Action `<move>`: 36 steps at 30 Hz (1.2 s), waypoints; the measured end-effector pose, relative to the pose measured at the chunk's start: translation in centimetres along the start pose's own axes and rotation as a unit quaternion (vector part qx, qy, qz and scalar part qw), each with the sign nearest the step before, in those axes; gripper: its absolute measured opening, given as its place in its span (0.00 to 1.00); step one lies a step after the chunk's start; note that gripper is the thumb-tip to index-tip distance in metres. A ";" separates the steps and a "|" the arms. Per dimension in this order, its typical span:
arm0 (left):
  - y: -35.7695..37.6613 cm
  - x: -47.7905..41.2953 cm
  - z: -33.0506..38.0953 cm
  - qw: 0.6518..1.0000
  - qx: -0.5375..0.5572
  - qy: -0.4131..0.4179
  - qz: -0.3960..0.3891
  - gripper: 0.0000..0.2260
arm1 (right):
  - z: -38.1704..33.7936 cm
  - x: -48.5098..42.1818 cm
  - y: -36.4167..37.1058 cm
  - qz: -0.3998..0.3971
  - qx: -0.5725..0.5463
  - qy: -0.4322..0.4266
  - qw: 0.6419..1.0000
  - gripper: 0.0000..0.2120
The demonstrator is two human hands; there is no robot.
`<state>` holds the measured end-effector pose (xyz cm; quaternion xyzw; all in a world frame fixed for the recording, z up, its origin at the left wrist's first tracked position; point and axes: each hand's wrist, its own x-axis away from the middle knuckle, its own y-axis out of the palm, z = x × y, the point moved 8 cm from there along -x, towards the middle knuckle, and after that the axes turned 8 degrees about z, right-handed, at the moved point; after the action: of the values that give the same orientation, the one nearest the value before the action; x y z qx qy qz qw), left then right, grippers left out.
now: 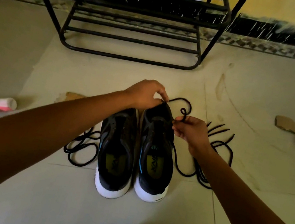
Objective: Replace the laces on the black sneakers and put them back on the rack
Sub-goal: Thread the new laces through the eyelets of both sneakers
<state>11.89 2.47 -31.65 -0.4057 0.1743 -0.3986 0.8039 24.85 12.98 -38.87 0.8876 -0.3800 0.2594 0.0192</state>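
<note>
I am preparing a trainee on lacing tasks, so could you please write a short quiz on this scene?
1. True or false: the sneakers stand on the rack.
2. Which sneaker is being laced? A) left B) right C) neither
3. Fill in: the right hand pinches a ____.

Key:
1. False: they stand on the floor.
2. B: the left hand works at the right sneaker toe.
3. lace
</note>
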 end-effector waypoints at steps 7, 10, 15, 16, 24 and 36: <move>2.1 3.6 -0.5 0.997 -0.077 0.001 0.008 0.09 | -1.9 0.0 0.9 -0.032 0.235 -0.174 0.956 0.03; 3.1 4.2 -0.2 0.994 -0.113 0.005 0.010 0.10 | -3.0 0.8 1.5 -0.048 0.331 -0.241 0.911 0.04; 3.9 4.1 0.2 0.994 -0.103 -0.020 0.028 0.10 | -3.2 1.5 2.5 -0.072 0.381 -0.289 0.875 0.06; 3.9 4.0 0.2 0.995 -0.095 -0.030 0.031 0.09 | -3.2 1.5 2.7 -0.076 0.380 -0.292 0.874 0.06; 4.3 3.8 -0.4 0.990 -0.094 -0.085 0.066 0.07 | -2.2 0.5 2.4 -0.047 0.248 -0.208 0.945 0.04; 5.1 4.1 -1.2 0.985 -0.078 -0.118 0.102 0.06 | 1.0 -0.1 1.7 -0.053 0.024 0.005 0.998 0.08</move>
<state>16.20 0.47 -36.25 -0.4913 0.1488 -0.2493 0.8212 24.11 11.60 -40.08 0.9055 -0.3261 0.2712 0.0134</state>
